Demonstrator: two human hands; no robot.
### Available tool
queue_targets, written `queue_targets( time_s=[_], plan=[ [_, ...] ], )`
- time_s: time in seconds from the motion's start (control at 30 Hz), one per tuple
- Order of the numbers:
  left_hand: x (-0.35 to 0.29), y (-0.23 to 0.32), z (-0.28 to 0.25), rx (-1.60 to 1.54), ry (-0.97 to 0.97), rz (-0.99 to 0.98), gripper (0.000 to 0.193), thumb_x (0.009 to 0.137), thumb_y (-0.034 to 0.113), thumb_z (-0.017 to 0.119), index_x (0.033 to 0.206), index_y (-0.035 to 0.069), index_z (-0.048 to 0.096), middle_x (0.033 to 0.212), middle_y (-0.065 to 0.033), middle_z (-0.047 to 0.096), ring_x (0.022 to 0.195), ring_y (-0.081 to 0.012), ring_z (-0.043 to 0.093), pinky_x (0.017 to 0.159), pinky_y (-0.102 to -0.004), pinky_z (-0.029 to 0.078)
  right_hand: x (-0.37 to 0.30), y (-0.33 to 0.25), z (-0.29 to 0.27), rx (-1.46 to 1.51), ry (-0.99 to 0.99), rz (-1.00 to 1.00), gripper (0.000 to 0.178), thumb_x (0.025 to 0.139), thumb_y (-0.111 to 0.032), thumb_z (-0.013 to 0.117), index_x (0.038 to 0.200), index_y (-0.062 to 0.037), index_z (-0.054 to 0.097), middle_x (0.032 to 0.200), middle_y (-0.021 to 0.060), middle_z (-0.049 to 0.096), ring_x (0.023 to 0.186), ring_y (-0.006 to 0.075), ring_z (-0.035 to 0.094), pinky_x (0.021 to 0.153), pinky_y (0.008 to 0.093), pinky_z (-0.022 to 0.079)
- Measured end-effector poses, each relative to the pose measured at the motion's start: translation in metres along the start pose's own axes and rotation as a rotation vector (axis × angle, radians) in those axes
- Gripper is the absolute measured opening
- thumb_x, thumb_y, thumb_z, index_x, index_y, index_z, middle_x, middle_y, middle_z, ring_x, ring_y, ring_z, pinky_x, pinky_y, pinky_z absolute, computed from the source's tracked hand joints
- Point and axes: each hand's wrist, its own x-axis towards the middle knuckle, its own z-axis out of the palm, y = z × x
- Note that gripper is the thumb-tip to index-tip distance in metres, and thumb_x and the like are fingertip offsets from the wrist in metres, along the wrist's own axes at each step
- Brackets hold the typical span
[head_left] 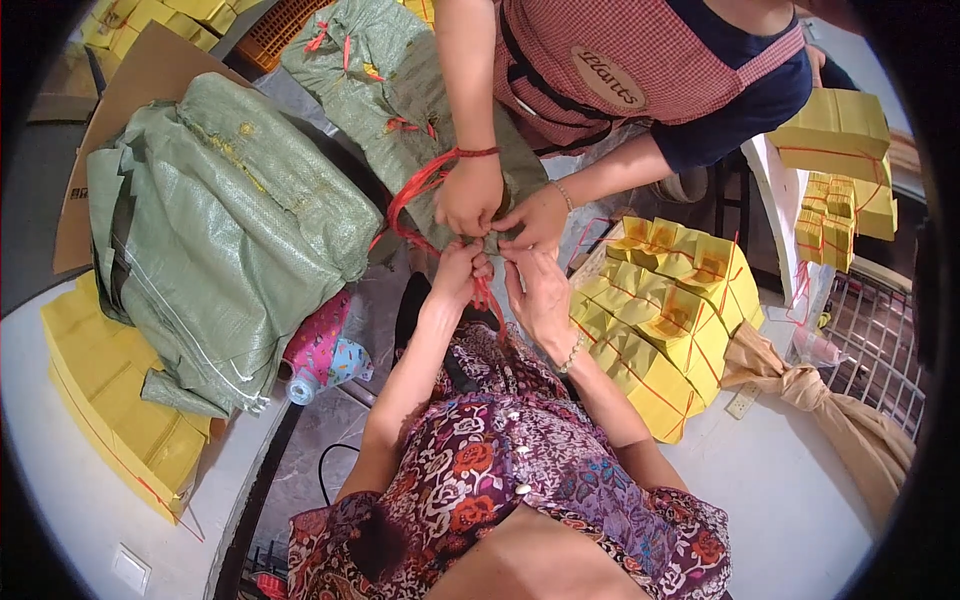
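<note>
A grey-green woven sack (375, 85) with short red ties lies between me and a co-worker, its near edge bunched under our hands. My left hand (459, 272) is closed in a pinch on that edge; red cord (484, 296) hangs just below its fingers. My right hand (540, 298) is beside it, fingertips bent onto the sack's edge, partly hidden by the fabric and the other hands. Opposite, the co-worker's hands (470, 197) also pinch the edge, and a bundle of red strings (410, 195) loops from one wrist.
To the left, another green woven sack (245, 190) rests against a cardboard box (125, 110). Yellow paper bundles (120, 400) are on the left table, with patterned rolls (320, 345) nearby. At right are tied yellow bundles (660, 310), a knotted tan cloth (800, 385) and a wire rack (875, 345).
</note>
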Motion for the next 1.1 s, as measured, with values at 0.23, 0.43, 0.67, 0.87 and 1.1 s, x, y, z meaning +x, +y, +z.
queue_targets(
  time_s=[0.23, 0.43, 0.67, 0.87, 1.1],
  plan=[
    [0.011, 0.019, -0.008, -0.164, -0.073, -0.182, 0.005, 0.093, 0.004, 0.040, 0.093, 0.004, 0.045, 0.066, 0.0030, 0.037, 0.053, -0.0061, 0.035, 0.050, -0.0170, 0.035, -0.012, -0.014, -0.001, 0.024, -0.009, -0.008, 0.016, 0.074, 0.001, 0.061, 0.090, -0.0022, 0.062, 0.083, 0.0143, 0.060, 0.075, 0.0319, 0.058, 0.066, 0.0378, 0.047],
    [0.023, 0.026, -0.018, -0.022, -0.126, -0.238, 0.008, 0.091, 0.012, 0.042, 0.091, 0.007, 0.048, 0.064, 0.0032, 0.036, 0.051, -0.0079, 0.034, 0.051, -0.0229, 0.036, -0.028, -0.013, 0.008, 0.057, -0.111, 0.019, 0.019, 0.076, -0.004, 0.061, 0.095, -0.0040, 0.060, 0.088, 0.0123, 0.059, 0.076, 0.0314, 0.056, 0.067, 0.0401, 0.046],
    [0.016, 0.023, 0.015, -0.145, -0.137, -0.122, 0.024, 0.087, 0.024, 0.032, 0.093, 0.007, 0.047, 0.066, -0.0001, 0.042, 0.048, -0.0108, 0.034, 0.046, -0.0239, 0.029, -0.035, -0.008, 0.032, 0.201, -0.061, 0.236, 0.027, 0.083, -0.010, 0.059, 0.107, 0.0002, 0.051, 0.095, 0.0171, 0.057, 0.082, 0.0305, 0.058, 0.073, 0.0370, 0.047],
    [0.035, 0.010, -0.001, -0.319, 0.033, -0.133, 0.015, 0.089, 0.012, 0.029, 0.087, 0.003, 0.042, 0.067, -0.0030, 0.039, 0.050, -0.0117, 0.032, 0.045, -0.0249, 0.029, -0.021, 0.003, 0.055, 0.845, 0.003, 0.673, 0.026, 0.092, -0.016, 0.052, 0.110, 0.0027, 0.047, 0.097, 0.0096, 0.057, 0.085, 0.0126, 0.056, 0.073, 0.0268, 0.047],
    [0.038, -0.002, -0.007, -0.215, 0.158, -0.130, 0.013, 0.093, 0.005, 0.032, 0.081, 0.006, 0.038, 0.065, -0.0016, 0.036, 0.051, -0.0103, 0.031, 0.044, -0.0223, 0.028, -0.024, 0.004, 0.065, 0.943, 0.045, 0.689, 0.023, 0.092, -0.012, 0.052, 0.111, 0.0013, 0.046, 0.098, 0.0067, 0.056, 0.085, 0.0099, 0.053, 0.072, 0.0230, 0.046]
  ],
)
